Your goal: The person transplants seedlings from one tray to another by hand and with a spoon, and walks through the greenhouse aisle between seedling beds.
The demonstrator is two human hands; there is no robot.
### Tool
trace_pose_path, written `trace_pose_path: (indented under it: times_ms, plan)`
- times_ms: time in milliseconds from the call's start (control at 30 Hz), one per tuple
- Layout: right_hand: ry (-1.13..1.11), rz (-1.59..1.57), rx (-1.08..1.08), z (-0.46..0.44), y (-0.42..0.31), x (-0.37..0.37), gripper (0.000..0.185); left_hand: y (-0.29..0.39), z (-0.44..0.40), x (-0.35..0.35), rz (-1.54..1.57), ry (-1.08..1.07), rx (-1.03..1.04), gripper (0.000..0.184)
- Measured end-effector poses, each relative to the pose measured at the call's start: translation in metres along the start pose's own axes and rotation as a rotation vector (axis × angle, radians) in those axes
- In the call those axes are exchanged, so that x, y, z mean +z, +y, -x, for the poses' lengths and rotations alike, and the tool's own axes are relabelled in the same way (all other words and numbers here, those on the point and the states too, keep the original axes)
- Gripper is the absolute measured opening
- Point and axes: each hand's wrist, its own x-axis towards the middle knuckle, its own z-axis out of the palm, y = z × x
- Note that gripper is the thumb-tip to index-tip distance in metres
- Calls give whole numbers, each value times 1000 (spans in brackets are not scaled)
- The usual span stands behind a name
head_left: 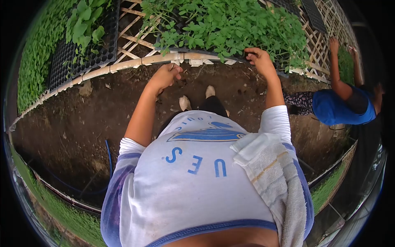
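Note:
Leafy green seedlings [230, 26] fill a dark tray [201, 51] on a bamboo lattice bench, whose pale front rail [135, 62] runs below them. My left hand [166, 77] hangs in front of the rail, left of the seedlings, its fingers curled together; whether anything small is between them cannot be made out. At the tray's front edge, my right hand [260, 61] has its index finger stretched toward the leaves and its thumb apart from it. Nothing shows in its grasp.
At the left, empty black cell trays [108, 39] lie beside broad-leaved plants [82, 25]. A co-worker in a blue shirt [339, 106] stands at the right by the bench. A blue hose [109, 158] lies on the soil path [78, 131]. More seedling beds [70, 212] run behind me.

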Motion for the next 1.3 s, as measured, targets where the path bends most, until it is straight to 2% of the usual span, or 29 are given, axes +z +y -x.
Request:
trace_pose_path:
  times_ms: [67, 100, 133, 167, 200, 233, 267, 300, 333, 367, 400, 467, 500, 533, 600, 733, 867, 933, 1033, 1067, 1133, 1167, 1233, 1267, 1300]
  plan:
    - [-2, 21, -25, 16, -6, -2, 27, 2, 3, -8, 334, 146, -61, 27]
    - [-47, -35, 35, 23, -7, -2, 24, -6, -5, -15, 536, 152, -78, 26]
    - [-90, -93, 94, 31, -8, -2, 21, -15, -11, -23, 537, 144, -75, 26]
    - [-147, -159, 212, 40, -10, 3, 16, -24, -19, -30, 744, 170, -43, 26]
    - [-267, -217, 322, 45, -4, 9, 22, -21, -21, -33, 950, 192, -12, 27]
    - [-259, -296, 388, 49, 5, 19, 22, -18, -23, -33, 1068, 294, -32, 27]
    - [-249, -378, 453, 52, 16, 30, 23, -20, -31, -39, 1166, 290, -28, 26]
    - [-231, -381, 455, 51, 28, 43, 23, -39, -50, -52, 1216, 190, -18, 32]
    - [32, -800, 447, 46, 41, 54, 22, -55, -67, -62, 1264, 87, -10, 38]
    - [309, -1210, 411, 40, 55, 57, 21, -51, -70, -62, 1293, 110, 9, 37]
    - [330, -1213, 401, 29, 71, 54, 21, -25, -57, -50, 1251, 287, 14, 29]
    - [657, -1490, 434, 11, 92, 43, 19, -14, -59, -50, 1188, 361, -16, 25]
    - [709, -1331, 354, 15, 75, 37, 18, -19, -64, -54, 1174, 337, 1, 23]
    - [723, -1340, 350, 18, 62, 28, 18, -23, -69, -55, 1163, 325, 4, 23]
    - [698, -1094, 187, 21, 45, 13, 20, -24, -67, -53, 1125, 333, 36, 22]
    - [755, -1014, 85, 18, 39, -11, 22, -13, -52, -32, 1152, 289, 40, 18]
    - [849, -1017, 108, 12, 61, -26, 22, 10, -34, 3, 1113, 259, 29, 15]
    - [822, -1021, 142, 12, 78, -25, 20, 12, -36, 13, 1095, 271, 33, 14]
    - [773, -1328, 211, 14, 92, -4, 11, 5, -39, 10, 1091, 283, -10, 13]
    - [749, -1327, 220, 19, 89, 11, 11, -5, -40, 2, 1098, 306, -14, 13]
    - [741, -1588, 361, 33, 83, 43, 14, -26, -43, -11, 867, 233, -110, 17]
    - [536, -1441, 328, 42, 77, 66, 15, -18, -30, -14, 796, 274, -102, 25]
    - [90, -1154, 241, 51, 42, 115, 13, -5, -4, -22, 715, 313, -50, 29]
    - [-146, -932, 166, 51, 16, 136, 26, 0, 6, -25, 623, 336, -5, 35]
    - [-307, -702, -17, 49, -10, 156, 32, 4, 11, -29, 400, 356, 66, 44]
